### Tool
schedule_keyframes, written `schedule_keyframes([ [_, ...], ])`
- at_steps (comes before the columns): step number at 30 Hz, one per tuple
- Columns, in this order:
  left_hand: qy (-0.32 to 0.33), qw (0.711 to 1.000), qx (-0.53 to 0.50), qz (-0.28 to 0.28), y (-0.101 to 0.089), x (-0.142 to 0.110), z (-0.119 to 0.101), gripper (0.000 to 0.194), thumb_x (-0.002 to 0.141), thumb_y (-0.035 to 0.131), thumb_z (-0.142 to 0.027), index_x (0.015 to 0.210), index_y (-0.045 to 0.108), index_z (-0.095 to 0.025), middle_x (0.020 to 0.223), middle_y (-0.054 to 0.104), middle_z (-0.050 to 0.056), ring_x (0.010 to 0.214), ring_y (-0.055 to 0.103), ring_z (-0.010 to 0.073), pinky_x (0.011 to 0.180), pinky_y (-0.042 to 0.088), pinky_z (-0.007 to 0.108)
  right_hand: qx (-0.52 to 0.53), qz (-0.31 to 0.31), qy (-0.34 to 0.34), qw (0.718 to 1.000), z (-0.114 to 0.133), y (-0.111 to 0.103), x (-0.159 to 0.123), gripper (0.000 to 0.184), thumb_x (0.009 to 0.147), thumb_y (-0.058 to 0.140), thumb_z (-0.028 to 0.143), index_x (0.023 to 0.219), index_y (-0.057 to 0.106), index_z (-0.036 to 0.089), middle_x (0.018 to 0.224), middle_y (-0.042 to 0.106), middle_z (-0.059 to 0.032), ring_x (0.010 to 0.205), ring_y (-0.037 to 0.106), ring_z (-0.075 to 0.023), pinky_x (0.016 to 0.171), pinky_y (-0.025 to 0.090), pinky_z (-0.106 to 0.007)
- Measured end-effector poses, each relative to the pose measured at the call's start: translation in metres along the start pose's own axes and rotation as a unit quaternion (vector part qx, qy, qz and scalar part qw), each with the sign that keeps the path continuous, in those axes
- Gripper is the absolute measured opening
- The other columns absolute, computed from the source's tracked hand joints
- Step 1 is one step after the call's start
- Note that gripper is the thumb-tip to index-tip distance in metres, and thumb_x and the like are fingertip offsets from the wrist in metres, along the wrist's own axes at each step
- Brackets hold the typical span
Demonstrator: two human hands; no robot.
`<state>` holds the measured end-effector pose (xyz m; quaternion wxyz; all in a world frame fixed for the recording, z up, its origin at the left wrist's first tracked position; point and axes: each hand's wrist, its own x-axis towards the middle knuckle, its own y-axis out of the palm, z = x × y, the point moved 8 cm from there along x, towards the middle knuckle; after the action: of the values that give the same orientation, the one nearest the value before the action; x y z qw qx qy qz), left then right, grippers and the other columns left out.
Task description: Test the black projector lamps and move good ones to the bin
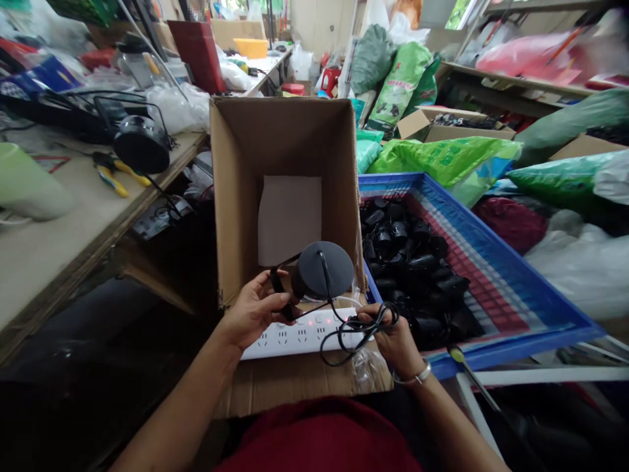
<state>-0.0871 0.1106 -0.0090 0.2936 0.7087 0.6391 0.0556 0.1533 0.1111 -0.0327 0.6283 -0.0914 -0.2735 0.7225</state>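
My left hand (260, 306) is closed on the bracket of a black round device (325, 270), whose flat disc faces up. From the disc a black cord (339, 347) runs to the right in loose coils. My right hand (390, 331) pinches the coiled cord near the right end of a white power strip (289, 337); whether a plug sits in a socket there is hidden by the fingers. Small red lights glow on the strip. The strip lies on a cardboard flap (304, 387) in front of an open cardboard box (236, 196).
Right of the box, a blue crate (515, 262) holds many black parts (407, 262). A screwdriver (472, 373) lies by its front edge. On the left workbench (63, 242) are yellow-handled pliers (115, 176) and a similar black round device (142, 144). Green sacks (442, 154) stand behind the crate.
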Motion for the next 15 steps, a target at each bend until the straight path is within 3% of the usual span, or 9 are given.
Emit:
schedule_keyframes([
  [6,-0.001,1.000,-0.024,-0.010,-0.021,0.000,0.007,0.054,0.065,0.074,-0.014,0.110,0.045,-0.018,0.077,0.068,0.003,0.059,0.067,0.0198,0.044,0.053,0.027,0.000,0.080,-0.044,0.996,0.010,0.031,0.009,0.012,0.083,0.055,0.023,0.080,0.065,0.018,0.077,0.068,-0.0066,0.071,0.064,-0.0187,0.066,0.050,-0.030],
  [15,-0.001,0.999,-0.040,-0.023,-0.044,0.009,0.022,0.054,0.063,0.076,-0.015,0.108,0.047,-0.017,0.074,0.068,0.003,0.061,0.068,0.0226,0.047,0.053,0.027,-0.016,0.228,-0.099,0.968,0.027,0.043,0.005,0.018,0.087,0.047,0.016,0.086,0.065,0.019,0.087,0.065,-0.0065,0.079,0.062,-0.0156,0.070,0.048,-0.025],
])
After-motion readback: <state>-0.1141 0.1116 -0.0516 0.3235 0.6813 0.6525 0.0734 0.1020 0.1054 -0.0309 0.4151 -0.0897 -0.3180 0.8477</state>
